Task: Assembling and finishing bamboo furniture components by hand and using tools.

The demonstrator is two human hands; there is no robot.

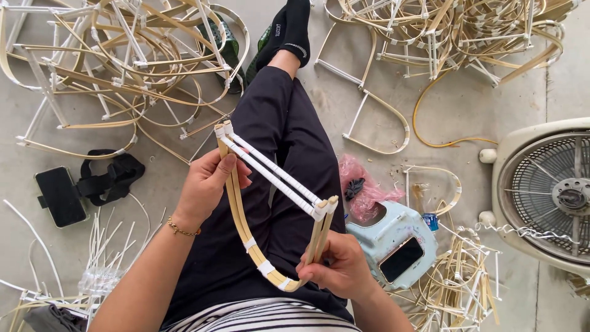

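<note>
Over the lap in dark trousers, U-shaped bent bamboo frame with white crossbars (pixel 270 206), left hand (pixel 209 184) closed around its left arm, right hand (pixel 338 267) gripping its lower right curve, pale blue plastic stool (pixel 384 237) carrying a black phone (pixel 401 259) just beside, heaps of bamboo frames (pixel 123 67) on the concrete floor (pixel 479 110), white fan (pixel 547 190) at right.

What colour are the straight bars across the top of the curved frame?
White bars, clearest in the head view.
</note>
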